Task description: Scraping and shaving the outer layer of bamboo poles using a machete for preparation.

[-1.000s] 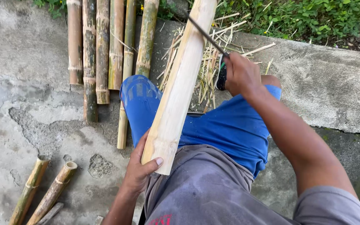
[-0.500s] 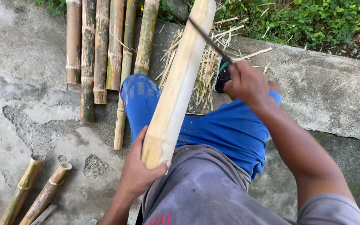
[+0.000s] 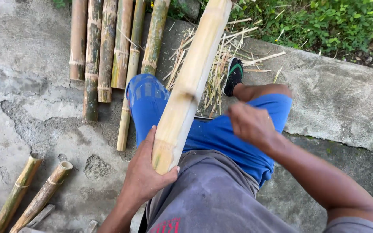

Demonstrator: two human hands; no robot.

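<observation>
A long pale stripped bamboo pole [image 3: 191,82] slants from my lap up to the top of the view, across my blue shorts [image 3: 221,138]. My left hand [image 3: 145,172] grips its near cut end from below. To the right of the pole, over my right thigh, my right hand [image 3: 251,125] is motion-blurred and closed in a fist on a knife. Only a thin dark sliver of the knife blade [image 3: 203,117] shows, between the fist and the pole.
Several green-brown bamboo poles [image 3: 106,51] lie side by side on the cracked concrete at the upper left. Pale shavings [image 3: 221,64] are piled by my foot in a black sandal [image 3: 234,75]. Two short bamboo pieces [image 3: 44,194] lie at the lower left. Grass [image 3: 324,26] borders a concrete slab [image 3: 346,95].
My right hand with the knife has come down along the pole, from near the sandal to over my thigh. My left hand has kept its hold on the pole's end.
</observation>
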